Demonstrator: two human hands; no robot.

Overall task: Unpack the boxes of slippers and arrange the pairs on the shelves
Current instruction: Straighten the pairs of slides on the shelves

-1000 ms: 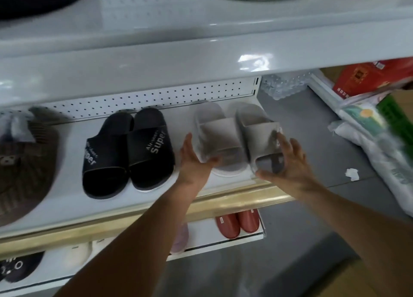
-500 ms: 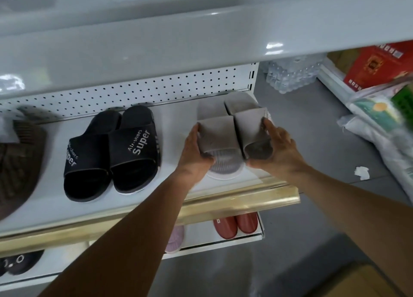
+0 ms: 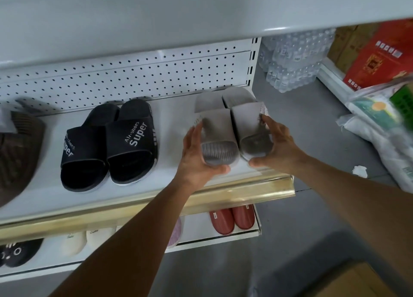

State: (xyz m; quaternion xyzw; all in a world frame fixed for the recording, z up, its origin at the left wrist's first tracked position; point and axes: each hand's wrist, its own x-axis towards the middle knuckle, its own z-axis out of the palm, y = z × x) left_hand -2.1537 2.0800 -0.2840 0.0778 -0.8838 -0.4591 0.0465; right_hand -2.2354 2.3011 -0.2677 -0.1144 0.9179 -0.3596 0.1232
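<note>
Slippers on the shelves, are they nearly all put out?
Done: the black pair sits on the middle shelf, red pair below. In hand: left hand and right hand are setting the grey pair beside it. Left: can't tell; no boxes clearly show.

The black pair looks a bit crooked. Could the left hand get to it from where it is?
Probably yes. The left hand grips the grey slippers, but only bare shelf lies between it and the black slippers; it must let go first.
</note>
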